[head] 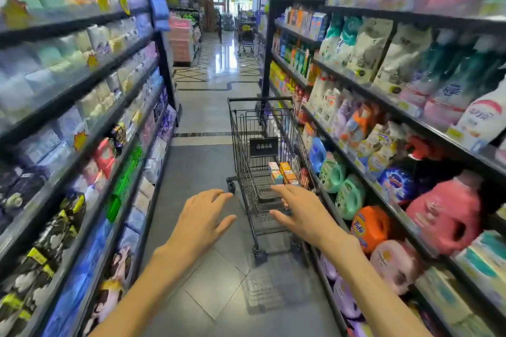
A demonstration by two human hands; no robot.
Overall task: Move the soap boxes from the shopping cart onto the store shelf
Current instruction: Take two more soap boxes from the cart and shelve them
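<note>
A black wire shopping cart (241, 128) stands in the aisle ahead of me, close to the right-hand shelves. Several small soap boxes (283, 174), orange, white and teal, lie together in its basket. My left hand (204, 216) is stretched out, fingers spread, holding nothing, left of the cart's near end. My right hand (299, 213) is also spread and holds nothing; it hovers over the near end of the cart, just short of the boxes.
Shelves (427, 128) on the right carry detergent jugs, bottles and refill pouches. Shelves (90, 82) on the left hold packaged goods. The tiled aisle floor (202, 123) runs on past the cart, and a second cart (246, 41) stands far off.
</note>
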